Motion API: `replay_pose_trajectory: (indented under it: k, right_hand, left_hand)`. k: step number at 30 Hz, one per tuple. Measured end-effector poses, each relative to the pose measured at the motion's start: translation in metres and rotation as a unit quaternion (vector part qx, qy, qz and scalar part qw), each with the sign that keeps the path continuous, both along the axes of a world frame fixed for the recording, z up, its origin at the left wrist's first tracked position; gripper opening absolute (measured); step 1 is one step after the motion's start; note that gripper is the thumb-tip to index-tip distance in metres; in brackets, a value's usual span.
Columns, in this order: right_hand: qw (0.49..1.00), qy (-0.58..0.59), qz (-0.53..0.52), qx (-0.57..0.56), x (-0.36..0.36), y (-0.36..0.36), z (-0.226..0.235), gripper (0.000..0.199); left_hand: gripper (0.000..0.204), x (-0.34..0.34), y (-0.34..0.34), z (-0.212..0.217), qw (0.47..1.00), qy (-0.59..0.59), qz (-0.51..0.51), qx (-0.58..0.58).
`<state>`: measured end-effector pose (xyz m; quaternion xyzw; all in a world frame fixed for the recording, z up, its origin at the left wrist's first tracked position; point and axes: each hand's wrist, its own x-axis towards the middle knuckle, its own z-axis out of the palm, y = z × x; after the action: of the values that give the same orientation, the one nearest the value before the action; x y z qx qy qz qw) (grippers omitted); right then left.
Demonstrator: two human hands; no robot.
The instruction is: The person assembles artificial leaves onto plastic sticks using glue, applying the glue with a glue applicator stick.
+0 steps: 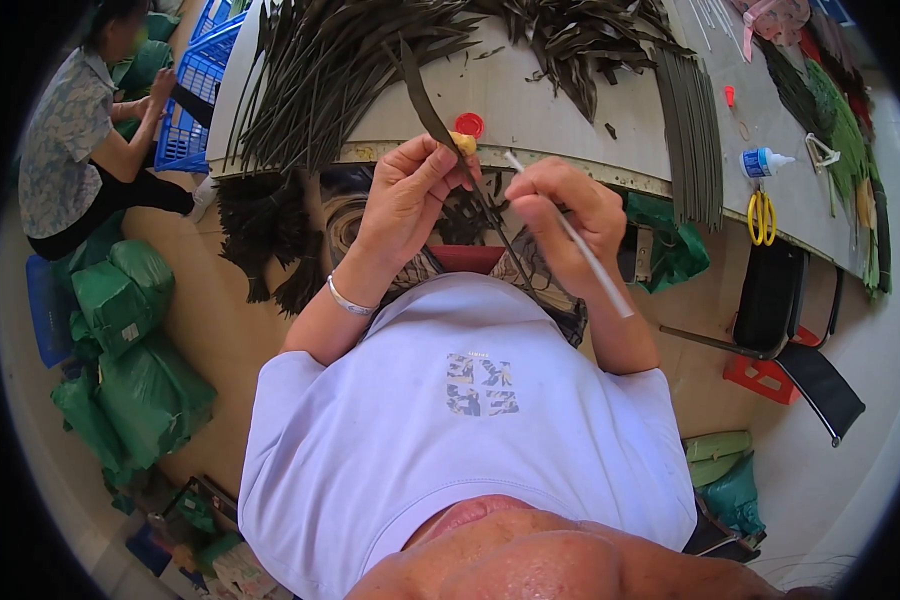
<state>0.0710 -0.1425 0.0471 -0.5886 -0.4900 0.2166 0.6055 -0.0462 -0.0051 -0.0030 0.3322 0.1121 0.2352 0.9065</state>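
Left hand (408, 192): fingers clamped on long dark-green strap-shaped leaf (423, 103), by near edge of flat white table (560, 120).
Right hand (573, 215): fingers clamped on slim white rod (600, 270).
Leaf and rod: we judge close two-handed work; next move calls for a steady leaf.

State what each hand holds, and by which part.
Left hand: a dark leaf, pinched near the base of its broad blade; whether the yellow piece is held too, I can't tell. Right hand: a white stick, gripped near its far end.
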Motion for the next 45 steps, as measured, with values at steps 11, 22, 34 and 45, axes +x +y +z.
replay_pose_trajectory:
  k: [11, 22, 34, 45]
  right_hand:
    - [0.943, -0.317, -0.103, -0.012, 0.008, 0.002, -0.016, 0.017]
    - [0.965, -0.02, -0.257, 0.043, 0.044, -0.051, -0.024, 0.006]
    - [0.953, 0.04, -0.297, 0.054, 0.054, -0.078, -0.022, 0.011]
    - [0.953, 0.035, -0.297, 0.044, 0.048, -0.073, -0.015, 0.008]
  left_hand:
    - [0.01, 0.02, 0.004, -0.002, 0.997, 0.001, -0.006, 0.083]
    - [0.021, 0.124, 0.041, 0.028, 0.723, 0.127, 0.121, 0.669]
    - [0.018, 0.176, 0.081, 0.021, 0.621, 0.172, 0.168, 0.746]
    - [0.027, 0.174, 0.088, 0.011, 0.521, 0.189, 0.072, 0.829]
